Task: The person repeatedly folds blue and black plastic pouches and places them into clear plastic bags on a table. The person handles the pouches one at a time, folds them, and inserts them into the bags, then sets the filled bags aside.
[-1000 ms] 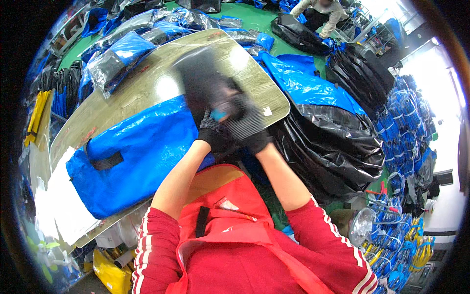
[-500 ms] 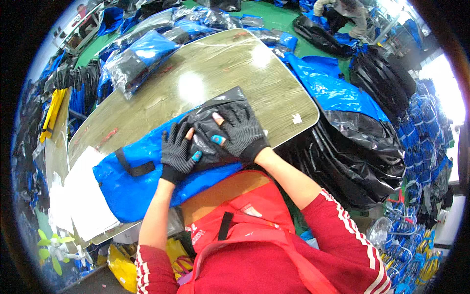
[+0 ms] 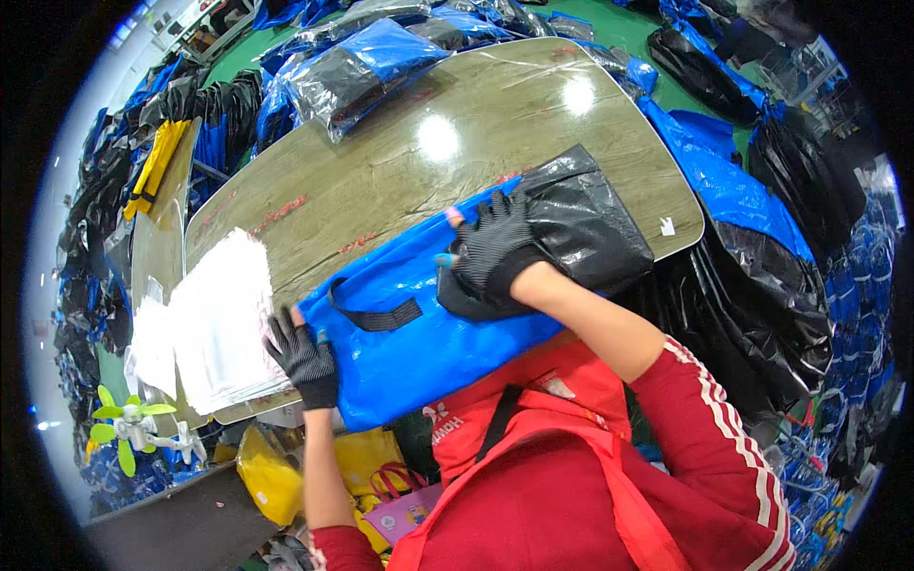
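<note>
Careful: your right hand point(image 3: 495, 249) presses flat on the black plastic bag point(image 3: 581, 224) atop the blue bag point(image 3: 419, 324); your left hand point(image 3: 303, 354) grips its nine-o'clock edge. Slick plastic could slide off the table point(image 3: 400, 162).

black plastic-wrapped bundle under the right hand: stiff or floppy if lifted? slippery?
Probably floppy: the black bundle is dented under the right hand and its wrap wrinkles. Likely slippery: the film is glossy and lies on the smooth blue bag. It lies flat, so unlikely to roll.

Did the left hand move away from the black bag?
Yes. The left hand slid left along the blue bag, away from the black bag, to the white plastic stack at the table's edge.
</note>
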The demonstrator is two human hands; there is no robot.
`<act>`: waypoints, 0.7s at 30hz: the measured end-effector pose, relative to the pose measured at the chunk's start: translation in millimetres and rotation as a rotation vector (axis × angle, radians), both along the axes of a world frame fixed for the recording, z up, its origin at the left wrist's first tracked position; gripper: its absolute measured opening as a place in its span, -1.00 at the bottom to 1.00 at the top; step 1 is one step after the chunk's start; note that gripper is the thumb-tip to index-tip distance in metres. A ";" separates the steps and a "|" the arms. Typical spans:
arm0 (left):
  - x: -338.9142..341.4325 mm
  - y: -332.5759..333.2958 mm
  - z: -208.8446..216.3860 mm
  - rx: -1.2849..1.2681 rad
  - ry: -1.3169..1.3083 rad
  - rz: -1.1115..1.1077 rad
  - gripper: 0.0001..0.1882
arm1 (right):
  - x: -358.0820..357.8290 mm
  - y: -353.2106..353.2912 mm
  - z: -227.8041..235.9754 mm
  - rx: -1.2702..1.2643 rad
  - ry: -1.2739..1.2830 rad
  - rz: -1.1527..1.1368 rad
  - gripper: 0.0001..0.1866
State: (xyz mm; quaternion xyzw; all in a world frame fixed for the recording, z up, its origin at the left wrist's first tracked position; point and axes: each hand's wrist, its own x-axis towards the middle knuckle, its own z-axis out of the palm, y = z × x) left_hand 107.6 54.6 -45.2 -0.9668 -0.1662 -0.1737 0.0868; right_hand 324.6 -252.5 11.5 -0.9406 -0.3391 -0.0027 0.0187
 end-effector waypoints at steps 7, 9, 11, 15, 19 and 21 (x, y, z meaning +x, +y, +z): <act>-80.5 -59.1 -43.0 -1.429 -0.634 0.344 -0.44 | -21.3 48.1 -26.6 0.052 0.057 0.107 -0.40; -83.2 -63.3 -23.6 -1.900 -0.564 0.375 -0.44 | -20.9 39.6 -26.9 0.174 -0.005 0.203 -0.42; -81.1 -59.4 6.7 -2.160 -0.485 0.441 -0.43 | -26.1 26.4 -28.5 0.278 -0.116 0.286 -0.41; -53.3 -80.6 88.6 -2.157 -0.523 0.259 -0.38 | -59.7 -2.0 -45.8 0.471 -0.130 0.350 -0.52; 37.4 -178.2 148.7 -1.955 -0.333 0.010 -0.34 | -86.3 -17.3 -72.8 0.969 0.486 0.138 -0.56; 111.2 -246.6 137.7 -1.834 -0.265 -0.246 -0.28 | -89.3 -28.8 -79.1 1.175 0.783 0.113 -0.56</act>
